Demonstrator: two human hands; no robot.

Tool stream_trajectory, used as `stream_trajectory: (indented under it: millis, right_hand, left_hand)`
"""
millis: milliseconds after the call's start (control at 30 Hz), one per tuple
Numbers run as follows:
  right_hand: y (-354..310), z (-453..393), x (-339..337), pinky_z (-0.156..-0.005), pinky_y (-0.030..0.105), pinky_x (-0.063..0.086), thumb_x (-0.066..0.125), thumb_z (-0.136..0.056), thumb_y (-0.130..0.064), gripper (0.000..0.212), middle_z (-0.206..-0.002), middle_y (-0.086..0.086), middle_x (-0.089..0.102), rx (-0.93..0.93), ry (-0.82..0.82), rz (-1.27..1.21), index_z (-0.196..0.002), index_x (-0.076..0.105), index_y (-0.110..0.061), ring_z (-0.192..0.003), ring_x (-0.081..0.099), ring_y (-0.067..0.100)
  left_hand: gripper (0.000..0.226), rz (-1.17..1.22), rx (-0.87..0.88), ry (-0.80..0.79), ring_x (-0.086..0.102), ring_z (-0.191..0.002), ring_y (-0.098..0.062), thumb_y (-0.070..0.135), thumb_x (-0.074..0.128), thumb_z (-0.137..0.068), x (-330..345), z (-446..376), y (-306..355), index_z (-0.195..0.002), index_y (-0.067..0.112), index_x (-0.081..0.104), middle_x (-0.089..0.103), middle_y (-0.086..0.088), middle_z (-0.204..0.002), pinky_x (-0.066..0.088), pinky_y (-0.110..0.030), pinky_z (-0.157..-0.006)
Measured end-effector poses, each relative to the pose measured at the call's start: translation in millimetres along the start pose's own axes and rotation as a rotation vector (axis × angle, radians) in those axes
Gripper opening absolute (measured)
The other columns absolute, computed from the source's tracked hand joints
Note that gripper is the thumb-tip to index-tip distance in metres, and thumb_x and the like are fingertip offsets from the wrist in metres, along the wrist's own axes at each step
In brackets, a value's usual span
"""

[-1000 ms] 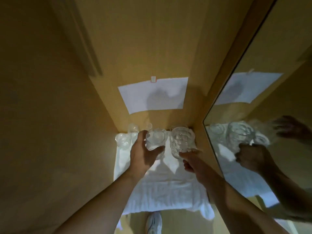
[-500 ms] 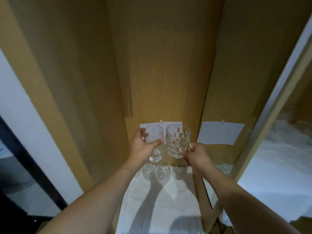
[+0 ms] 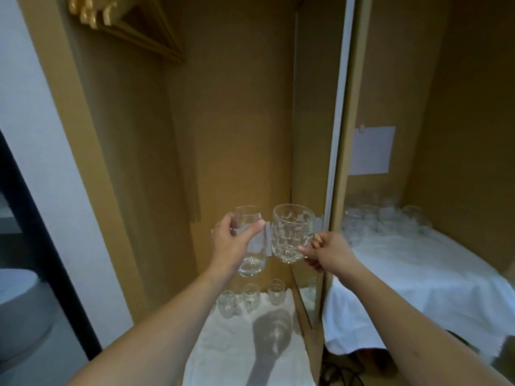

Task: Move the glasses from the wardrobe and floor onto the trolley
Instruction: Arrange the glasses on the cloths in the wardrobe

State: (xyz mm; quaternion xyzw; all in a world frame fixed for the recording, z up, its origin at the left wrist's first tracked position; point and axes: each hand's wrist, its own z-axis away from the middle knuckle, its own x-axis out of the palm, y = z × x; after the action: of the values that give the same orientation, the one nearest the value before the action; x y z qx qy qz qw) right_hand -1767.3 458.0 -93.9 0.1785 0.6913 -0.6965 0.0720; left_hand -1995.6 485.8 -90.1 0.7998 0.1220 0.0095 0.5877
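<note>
Head view, and I've got both glasses up in the air in front of the wardrobe's back panel [image 3: 237,121], well above the white cloth [image 3: 245,344] on its floor. My left hand [image 3: 231,243] wraps round the smooth tumbler [image 3: 249,240], thumb on one side and fingers behind; it's thin-walled and slick, so I'd judge a mid-body grip safest, with no squeezing. My right hand [image 3: 326,252] holds the dimpled mug [image 3: 291,232] by its handle, fingers curled through; that one looks thick and heavier, and the handle is the sensible hold. The two rims sit just beside each other, so a knock is the risk. Three small glasses [image 3: 250,296] wait on the cloth below, at the foot of the panel. I can't see the trolley from here.
</note>
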Motion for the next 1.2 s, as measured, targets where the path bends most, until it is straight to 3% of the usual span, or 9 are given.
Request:
stream_trajectory:
  millis: [167,400,567,667,767,833,900,1100,1200]
  right_hand:
    - [3,38,-31,-0.058,0.035,0.051,0.079,-0.086,-0.009,0.043,-0.061,0.010,0.055,0.011,0.071,0.050,-0.069,0.040,-0.014,-0.059,0.063,0.024]
    - [11,86,-60,-0.054,0.033,0.047,0.078,-0.087,-0.009,0.051,-0.054,0.003,0.052,0.095,0.217,0.009,-0.063,0.035,-0.019,-0.057,0.061,0.024]
    - [18,118,-66,-0.050,0.031,0.044,0.077,-0.088,-0.008,0.053,-0.052,0.004,0.052,0.178,0.333,-0.053,-0.052,0.040,-0.022,-0.056,0.056,0.025]
    - [24,138,-69,-0.049,0.032,0.044,0.076,-0.089,-0.007,0.052,-0.057,0.010,0.049,0.259,0.394,-0.095,-0.059,0.035,-0.020,-0.056,0.053,0.024]
    - [30,156,-75,-0.049,0.034,0.043,0.074,-0.090,-0.006,0.050,-0.061,0.013,0.048,0.304,0.436,-0.106,-0.065,0.033,-0.018,-0.057,0.050,0.024]
    - [34,166,-78,-0.049,0.034,0.045,0.074,-0.090,-0.007,0.049,-0.065,0.016,0.050,0.325,0.454,-0.106,-0.066,0.033,-0.018,-0.055,0.051,0.024]
    - [37,172,-81,-0.049,0.033,0.045,0.074,-0.091,-0.007,0.045,-0.069,0.019,0.052,0.342,0.471,-0.122,-0.068,0.036,-0.017,-0.052,0.052,0.023]
    - [50,178,-104,-0.050,0.032,0.049,0.075,-0.091,-0.011,0.036,-0.066,0.015,0.061,0.369,0.484,-0.115,-0.070,0.045,-0.012,-0.055,0.054,0.024]
    - [57,173,-127,-0.052,0.033,0.050,0.075,-0.090,-0.012,0.034,-0.066,0.015,0.062,0.366,0.471,-0.110,-0.069,0.048,-0.012,-0.058,0.055,0.025]
  left_hand:
    - [0.060,0.107,0.009,-0.129,0.061,-0.104,-0.026,0.073,0.077,-0.060,27,16,20,-0.102,0.032,0.064,0.063,-0.001,-0.110,0.055,-0.053,-0.092]
    - [0.069,0.224,0.010,-0.279,0.064,-0.104,-0.003,0.073,0.077,-0.061,55,40,38,-0.117,0.037,0.061,0.070,0.017,-0.109,0.052,-0.032,-0.091]
    - [0.063,0.272,-0.009,-0.394,0.066,-0.105,-0.017,0.076,0.072,-0.061,69,57,40,-0.109,0.038,0.061,0.069,0.013,-0.108,0.055,-0.041,-0.092]
    - [0.073,0.283,-0.047,-0.481,0.063,-0.112,-0.022,0.074,0.071,-0.064,80,67,35,-0.122,0.031,0.058,0.066,0.004,-0.121,0.053,-0.050,-0.098]
    - [0.065,0.303,-0.098,-0.531,0.067,-0.104,-0.026,0.064,0.075,-0.071,91,77,31,-0.120,0.025,0.058,0.069,-0.004,-0.112,0.057,-0.053,-0.091]
    - [0.061,0.330,-0.125,-0.563,0.063,-0.096,-0.028,0.062,0.075,-0.073,98,86,28,-0.116,0.023,0.056,0.064,-0.007,-0.108,0.058,-0.043,-0.073]
    - [0.067,0.352,-0.131,-0.593,0.054,-0.085,-0.021,0.064,0.075,-0.070,105,93,26,-0.117,0.021,0.054,0.056,-0.007,-0.101,0.047,-0.030,-0.061]
    - [0.070,0.263,-0.100,-0.583,0.061,-0.093,-0.022,0.072,0.071,-0.066,137,100,28,-0.116,0.025,0.055,0.062,-0.004,-0.107,0.050,-0.032,-0.069]
    - [0.065,0.256,-0.085,-0.571,0.062,-0.102,-0.022,0.066,0.074,-0.076,158,104,38,-0.123,0.026,0.053,0.061,-0.001,-0.114,0.050,-0.029,-0.068]
